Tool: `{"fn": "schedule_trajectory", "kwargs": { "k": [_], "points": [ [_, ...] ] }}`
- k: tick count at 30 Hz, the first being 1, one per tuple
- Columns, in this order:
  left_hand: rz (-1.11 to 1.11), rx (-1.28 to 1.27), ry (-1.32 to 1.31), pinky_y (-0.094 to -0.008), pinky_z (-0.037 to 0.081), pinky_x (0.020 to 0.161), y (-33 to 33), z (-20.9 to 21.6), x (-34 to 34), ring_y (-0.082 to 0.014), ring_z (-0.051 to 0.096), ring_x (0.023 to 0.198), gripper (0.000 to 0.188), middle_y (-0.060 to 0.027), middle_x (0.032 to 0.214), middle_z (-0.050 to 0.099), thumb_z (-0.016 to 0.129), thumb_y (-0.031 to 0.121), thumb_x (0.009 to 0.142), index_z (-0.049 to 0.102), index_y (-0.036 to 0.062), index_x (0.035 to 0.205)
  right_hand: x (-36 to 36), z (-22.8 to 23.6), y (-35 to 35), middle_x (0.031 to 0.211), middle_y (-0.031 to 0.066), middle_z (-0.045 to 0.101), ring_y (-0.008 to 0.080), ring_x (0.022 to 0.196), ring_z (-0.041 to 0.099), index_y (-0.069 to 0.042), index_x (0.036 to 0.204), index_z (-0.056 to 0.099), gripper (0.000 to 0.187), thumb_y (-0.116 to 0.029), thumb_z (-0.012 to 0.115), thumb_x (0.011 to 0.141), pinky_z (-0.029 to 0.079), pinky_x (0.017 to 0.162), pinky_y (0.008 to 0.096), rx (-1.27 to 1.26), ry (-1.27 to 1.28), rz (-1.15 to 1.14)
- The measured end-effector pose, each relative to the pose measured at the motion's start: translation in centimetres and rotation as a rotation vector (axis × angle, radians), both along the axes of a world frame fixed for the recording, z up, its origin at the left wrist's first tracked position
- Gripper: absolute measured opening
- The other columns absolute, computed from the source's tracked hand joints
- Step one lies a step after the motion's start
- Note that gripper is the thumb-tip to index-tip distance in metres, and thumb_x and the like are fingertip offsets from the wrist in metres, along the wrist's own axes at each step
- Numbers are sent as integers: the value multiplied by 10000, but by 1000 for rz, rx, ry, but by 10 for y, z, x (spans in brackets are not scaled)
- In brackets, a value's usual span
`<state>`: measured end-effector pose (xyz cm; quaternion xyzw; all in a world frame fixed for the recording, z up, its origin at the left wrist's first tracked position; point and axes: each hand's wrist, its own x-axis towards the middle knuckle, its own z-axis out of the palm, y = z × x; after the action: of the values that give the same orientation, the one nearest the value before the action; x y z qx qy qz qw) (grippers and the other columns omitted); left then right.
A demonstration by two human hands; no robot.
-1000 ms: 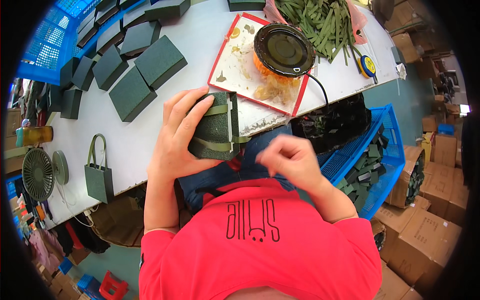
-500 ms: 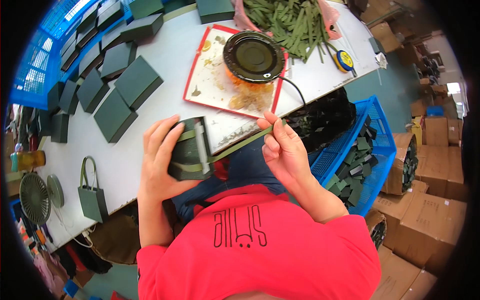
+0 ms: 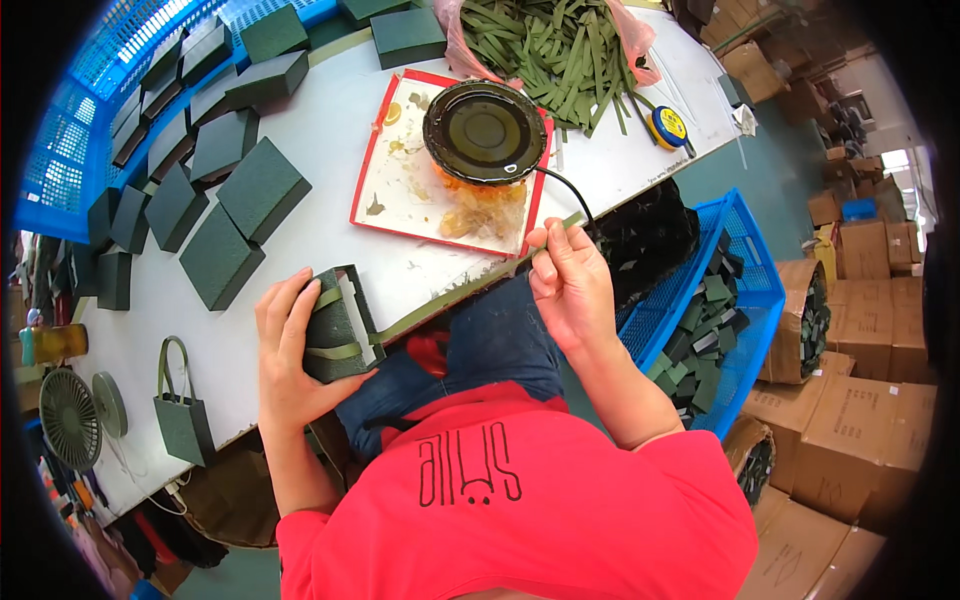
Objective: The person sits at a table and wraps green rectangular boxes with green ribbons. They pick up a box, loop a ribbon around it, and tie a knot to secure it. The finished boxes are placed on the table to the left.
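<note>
My left hand (image 3: 290,355) is wrapped round a small dark green box (image 3: 333,322) at the table's front edge. Green ribbon bands lie across the box, and a pale strip shows along its edge. From the box a green ribbon (image 3: 430,315) runs up to the right. My right hand (image 3: 572,285) pinches the ribbon's far end between thumb and fingers. Beyond the hands, a round black pot (image 3: 484,130) with brown, glue-like residue round its base stands on a red-rimmed white board (image 3: 375,150).
Several dark green boxes (image 3: 262,190) cover the back left beside a blue crate (image 3: 60,150). A pink bag (image 3: 640,45) of green ribbon strips and a tape measure (image 3: 667,127) lie at the back. A finished-looking handled box (image 3: 184,425) stands left. A blue crate (image 3: 765,290) is at right.
Both hands hold on to the box and ribbon. The box has shifted slightly left and turned a little, and the ribbon between the hands is more stretched out. The whole view has shifted slightly.
</note>
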<state>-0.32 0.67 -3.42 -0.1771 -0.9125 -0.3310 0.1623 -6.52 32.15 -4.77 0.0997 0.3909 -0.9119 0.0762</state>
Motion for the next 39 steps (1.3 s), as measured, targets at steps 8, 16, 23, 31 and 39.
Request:
{"fn": "schedule_trajectory", "kwargs": {
  "k": [8,16,23,31,39],
  "points": [
    [-101,34,-2,-495,436,1016,19,5,-12,-409,493,1234,888,-188,1393,518,907,238,545,551,14,1327,-29,19,-2,749,34,633,54,518,512,17,1039,643,225,-205,618,1012,408,468,195,487,102,136],
    [-148,58,-14,-497,435,1025,32,10,-16,-406,501,1238,869,-186,1381,531,907,243,541,567,6,1304,-42,22,-15,660,-21,559,31,471,407,7,970,646,266,-254,617,1014,300,433,193,540,61,172],
    [-142,54,-20,-493,432,1027,30,9,-15,-404,501,1239,875,-185,1385,530,907,243,534,565,5,1304,-49,19,-18,628,-23,539,34,448,382,1,922,650,260,-243,623,1005,270,410,199,524,30,160],
    [-136,40,-9,-494,435,1023,29,7,-14,-405,502,1236,885,-184,1383,529,906,243,533,559,8,1313,-52,18,-13,616,-32,526,19,449,347,-14,897,645,214,-209,636,985,239,403,197,405,-43,198],
    [-163,62,-1,-496,414,1039,21,6,-16,-414,493,1250,970,-212,1402,523,919,264,508,523,-1,1353,-23,26,-12,656,-50,534,4,520,403,-36,920,654,175,-201,645,978,284,459,180,480,66,213]
  ]
}}
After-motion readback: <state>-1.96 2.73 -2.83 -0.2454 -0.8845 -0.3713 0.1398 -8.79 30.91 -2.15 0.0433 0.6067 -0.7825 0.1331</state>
